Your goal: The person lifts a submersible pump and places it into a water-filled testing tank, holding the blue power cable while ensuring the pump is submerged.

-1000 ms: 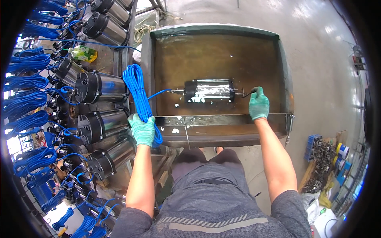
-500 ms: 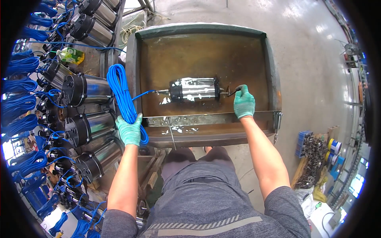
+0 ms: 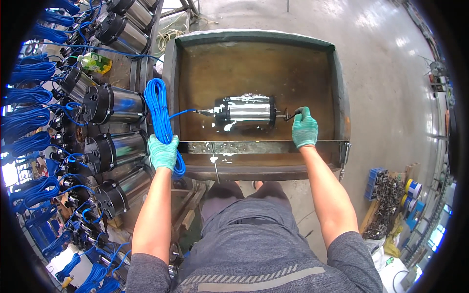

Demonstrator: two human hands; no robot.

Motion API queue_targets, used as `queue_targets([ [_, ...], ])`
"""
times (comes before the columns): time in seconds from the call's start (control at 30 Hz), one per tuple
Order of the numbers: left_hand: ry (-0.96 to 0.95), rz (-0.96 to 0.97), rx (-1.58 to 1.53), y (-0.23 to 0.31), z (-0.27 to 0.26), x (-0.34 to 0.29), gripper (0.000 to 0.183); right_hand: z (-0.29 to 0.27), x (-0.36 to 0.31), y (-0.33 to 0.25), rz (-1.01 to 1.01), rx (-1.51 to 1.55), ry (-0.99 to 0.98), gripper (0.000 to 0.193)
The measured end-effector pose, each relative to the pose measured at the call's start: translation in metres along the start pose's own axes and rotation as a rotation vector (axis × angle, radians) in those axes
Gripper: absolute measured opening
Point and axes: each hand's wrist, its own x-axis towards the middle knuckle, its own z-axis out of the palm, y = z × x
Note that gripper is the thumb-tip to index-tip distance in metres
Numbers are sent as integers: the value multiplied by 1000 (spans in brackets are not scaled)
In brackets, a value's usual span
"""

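A shiny metal cylindrical motor with black ends lies sideways, partly in the brownish liquid of a rectangular metal tank. My right hand, in a green glove, is closed around a thin dark hooked rod at the motor's right-hand shaft. Over the tank's left rim, my gloved left hand grips the lower part of a long bundle of blue cable. One strand of the cable runs from the bundle to the motor's left end.
A metal bar crosses the tank near its front wall. Several similar motors with blue cable coils crowd the left side, beside a yellow-green bottle. To the right on the floor are a blue crate and a heap of metal parts.
The whole view has shifted slightly, so the tank and motor appear a little farther right. My left hand sits slightly higher along the cable bundle. Both hands keep their holds.
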Motion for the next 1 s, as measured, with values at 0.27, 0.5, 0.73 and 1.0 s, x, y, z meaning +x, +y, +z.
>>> queue_targets([
  [0.27,-80,-59,21,19,-14,-4,62,1,1,2,6,-1,-8,9],
  [0.5,-51,-46,30,19,-13,-5,62,0,0,0,6,-7,-8,9],
  [0.73,-73,-55,28,21,-14,-4,61,-3,1,-2,3,-6,-23,9],
  [1.0,-20,2,38,3,-3,-1,55,-1,1,0,42,-11,-44,11],
])
